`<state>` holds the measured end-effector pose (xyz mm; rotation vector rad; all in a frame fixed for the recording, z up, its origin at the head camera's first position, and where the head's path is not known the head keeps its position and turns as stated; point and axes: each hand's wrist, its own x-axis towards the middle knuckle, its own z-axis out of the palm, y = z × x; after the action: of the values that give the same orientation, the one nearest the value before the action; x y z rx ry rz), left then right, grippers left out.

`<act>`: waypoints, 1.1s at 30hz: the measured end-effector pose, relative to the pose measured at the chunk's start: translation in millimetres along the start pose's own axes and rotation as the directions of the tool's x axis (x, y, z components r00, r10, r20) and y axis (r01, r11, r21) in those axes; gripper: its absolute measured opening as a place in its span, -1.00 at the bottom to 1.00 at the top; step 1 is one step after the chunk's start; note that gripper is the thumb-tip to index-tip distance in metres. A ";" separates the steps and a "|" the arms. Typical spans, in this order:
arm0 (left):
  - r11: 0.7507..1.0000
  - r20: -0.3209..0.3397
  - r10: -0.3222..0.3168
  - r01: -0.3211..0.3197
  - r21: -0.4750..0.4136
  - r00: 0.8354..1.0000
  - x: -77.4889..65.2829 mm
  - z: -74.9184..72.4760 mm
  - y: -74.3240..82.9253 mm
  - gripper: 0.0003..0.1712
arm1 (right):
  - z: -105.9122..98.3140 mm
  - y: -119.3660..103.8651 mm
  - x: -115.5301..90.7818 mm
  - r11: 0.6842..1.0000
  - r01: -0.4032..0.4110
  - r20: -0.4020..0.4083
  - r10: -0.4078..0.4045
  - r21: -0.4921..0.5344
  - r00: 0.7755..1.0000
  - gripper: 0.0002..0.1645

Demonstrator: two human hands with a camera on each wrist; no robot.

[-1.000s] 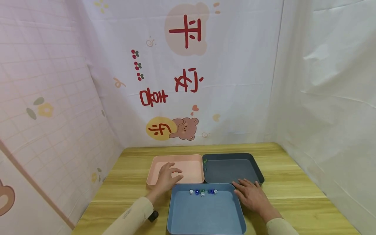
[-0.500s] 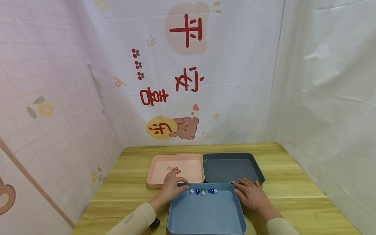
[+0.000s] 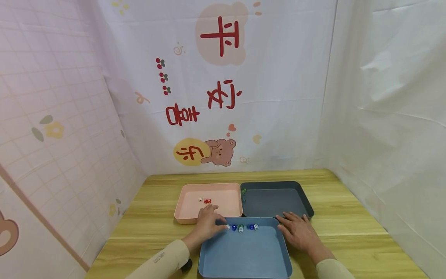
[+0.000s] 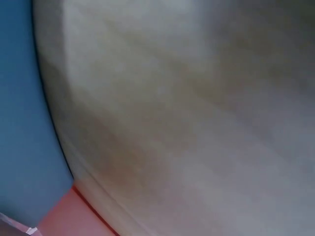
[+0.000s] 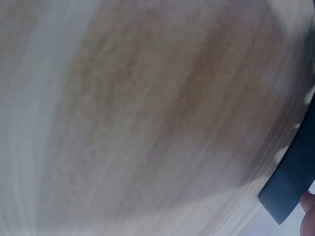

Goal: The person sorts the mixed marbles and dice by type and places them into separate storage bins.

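Note:
Along the far side of the blue tray [image 3: 244, 255] runs a loose row of dice. My left hand [image 3: 207, 224] reaches over the tray's far left corner, thumb tip right at the leftmost white die [image 3: 228, 227], with a gap between thumb and index finger. To its right lie a blue die [image 3: 234, 228], a green die [image 3: 240, 226], another white die [image 3: 241, 230] and more blue and white ones. My right hand [image 3: 297, 232] rests with extended fingers by the blue tray's far right corner and the dark tray's [image 3: 278, 201] front rim, holding nothing.
Behind on the left, the pink tray [image 3: 226, 199] holds two red dice [image 3: 207, 201] and a pale die [image 3: 200, 199]. Green dice [image 3: 244, 191] lie along the dark tray's left wall. A black object [image 3: 187, 266] shows beneath the left forearm.
My left hand has moved from over the pink tray right and nearer, to the leftmost white die. The red and pale dice have come into view behind it. The right hand stays put.

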<state>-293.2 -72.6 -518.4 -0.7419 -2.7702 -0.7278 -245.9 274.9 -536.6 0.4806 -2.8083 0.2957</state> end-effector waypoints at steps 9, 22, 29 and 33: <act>0.994 0.069 0.024 -0.031 0.100 0.997 3.0 3.5 4.4 -0.88 | 1.3 1.2 -0.1 1.000 0.003 -0.002 -0.003 0.014 1.000 -0.49; 0.976 0.090 0.076 -0.093 0.196 0.993 6.8 10.1 4.7 -0.85 | 1.0 2.4 0.0 1.000 0.004 -0.001 -0.004 0.005 1.000 -0.48; 0.982 0.086 0.055 -0.069 0.173 0.995 7.1 7.9 6.5 -0.85 | 0.5 2.2 -1.0 1.000 0.006 -0.007 -0.005 0.008 1.000 -0.49; 0.993 0.073 0.034 -0.042 0.110 0.997 6.9 4.5 8.4 -0.86 | -0.1 1.8 -1.0 1.000 0.003 0.003 -0.003 0.009 1.000 -0.48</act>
<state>-295.0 -61.1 -516.8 -0.8103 -2.8244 -0.5448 -245.6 276.9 -537.1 0.4879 -2.8105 0.3068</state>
